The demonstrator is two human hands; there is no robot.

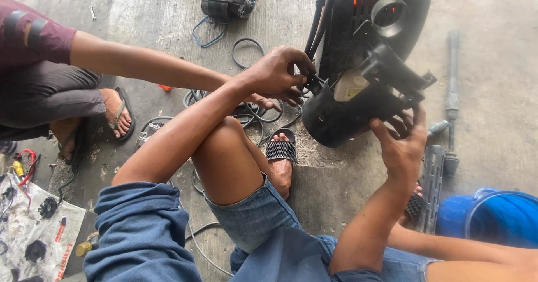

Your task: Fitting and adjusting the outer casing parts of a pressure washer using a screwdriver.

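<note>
**Two hands on a black machine housing on the floor**

Black plastic machine housing with round opening [364, 63] lies tilted on the grey concrete floor [499, 108], just ahead of the person's sandalled foot [280, 150]. Left hand [277, 69] sits at the housing's left edge, fingers [300, 61] curled and pinching something small there; too hidden to tell what. Right hand [400, 145] is at the housing's lower right corner, fingers spread, tips touching the black bracket. A co-worker's hand [269, 100] reaches in under the left hand, touching the same edge. Black cables [246, 47] loop on the floor near it. Grey spray lance [451, 97] lies right of the housing, apart. Blue bucket [493, 217] sits at lower right.
</note>
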